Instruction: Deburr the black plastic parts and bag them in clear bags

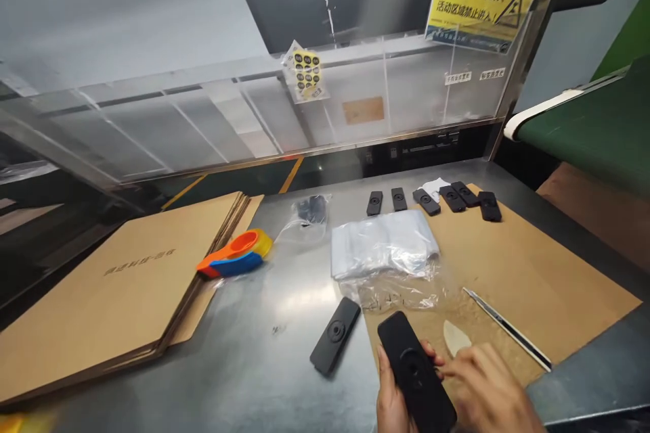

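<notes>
My left hand [390, 398] grips a flat black plastic piece [415, 372] with a round boss in its middle, low in the view near the table's front edge. My right hand [485, 389] lies against the piece's right side, its fingers pinched at the boss. A second black piece [335, 335] of the same shape lies on the metal table [264, 352] just to the left. Beside my right hand a small pale sliver [456, 337] lies on a brown cardboard sheet [533, 277].
A stack of clear plastic bags [383, 243] lies mid-table, with several more black pieces [439, 199] behind it. A thin metal blade [508, 328] rests on the cardboard sheet. At left: flat cardboard stack [116, 298], orange-blue tape dispenser [236, 255]. A clear guard panel [254, 115] stands behind.
</notes>
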`<state>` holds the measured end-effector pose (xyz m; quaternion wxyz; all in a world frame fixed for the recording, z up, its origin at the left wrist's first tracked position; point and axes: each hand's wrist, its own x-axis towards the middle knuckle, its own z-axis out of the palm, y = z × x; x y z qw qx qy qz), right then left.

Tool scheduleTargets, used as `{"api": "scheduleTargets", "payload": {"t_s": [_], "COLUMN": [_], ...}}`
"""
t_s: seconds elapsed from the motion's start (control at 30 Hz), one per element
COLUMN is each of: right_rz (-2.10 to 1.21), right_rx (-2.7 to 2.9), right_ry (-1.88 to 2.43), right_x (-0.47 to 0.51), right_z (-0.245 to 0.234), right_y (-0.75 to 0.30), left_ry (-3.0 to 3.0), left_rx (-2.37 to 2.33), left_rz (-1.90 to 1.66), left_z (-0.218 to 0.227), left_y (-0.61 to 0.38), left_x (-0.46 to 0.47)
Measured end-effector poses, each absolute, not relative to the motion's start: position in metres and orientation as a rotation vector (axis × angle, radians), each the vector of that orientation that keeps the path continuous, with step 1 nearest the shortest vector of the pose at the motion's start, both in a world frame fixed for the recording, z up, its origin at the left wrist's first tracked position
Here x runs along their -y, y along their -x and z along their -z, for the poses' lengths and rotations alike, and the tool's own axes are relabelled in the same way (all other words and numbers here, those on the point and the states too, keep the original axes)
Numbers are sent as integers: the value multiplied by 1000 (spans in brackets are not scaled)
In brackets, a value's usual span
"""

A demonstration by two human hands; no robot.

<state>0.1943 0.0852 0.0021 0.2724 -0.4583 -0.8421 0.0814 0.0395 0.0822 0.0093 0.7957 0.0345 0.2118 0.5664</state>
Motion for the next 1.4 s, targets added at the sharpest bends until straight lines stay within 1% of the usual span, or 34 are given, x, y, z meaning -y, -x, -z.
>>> {"api": "scheduleTargets", "payload": {"t_s": [0.03, 0.13, 0.27, 0.33, 0.43, 0.53, 0.63, 0.7, 0.77, 0.83, 0.93, 1.1, 1.3, 1.4], "right_rz": [-235, -91, -99, -122, -213, -401, -595, -624, -631, -631, -606, -508, -544, -493], "right_rx": [2210, 2117, 2205, 2215, 2244, 2287, 2356, 2472, 2585, 2657, 2711, 2693, 2735, 2715], "right_ry": [1330, 1606, 1636, 1633, 1572, 1417, 1066, 862, 752, 695, 689, 692, 720, 701], "right_x": [-90, -109, -114, -109, -94, -73, -52, -43, -38, -35, -30, -22, -18, -17], "right_z": [1, 21, 55, 62, 50, 17, -18, -34, -42, -44, -42, -35, -28, -25], "right_y": [-200, -215, -210, -202, -192, -185, -173, -166, -163, -167, -181, -185, -189, -190], "left_ry": [-91, -130, -104, -119, -175, -190, -189, -208, -233, -217, -146, -128, -54, -6], "left_rx": [-477, -524, -598, -614, -601, -634, -723, -852, -986, -984, -843, -826, -847, -884], "left_rz": [-1177, -1084, -1032, -991, -937, -966, -969, -963, -965, -881, -746, -779, -771, -728], "left_z": [-6, 9, 29, 33, 33, 33, 34, 35, 32, 27, 20, 19, 18, 18], "left_y": [-33, -18, -12, -9, -3, 0, -1, -2, -2, -1, -4, -13, -15, -17], "left_x": [-77, -62, -43, -36, -24, -13, -2, 6, 14, 22, 29, 35, 42, 46]}}
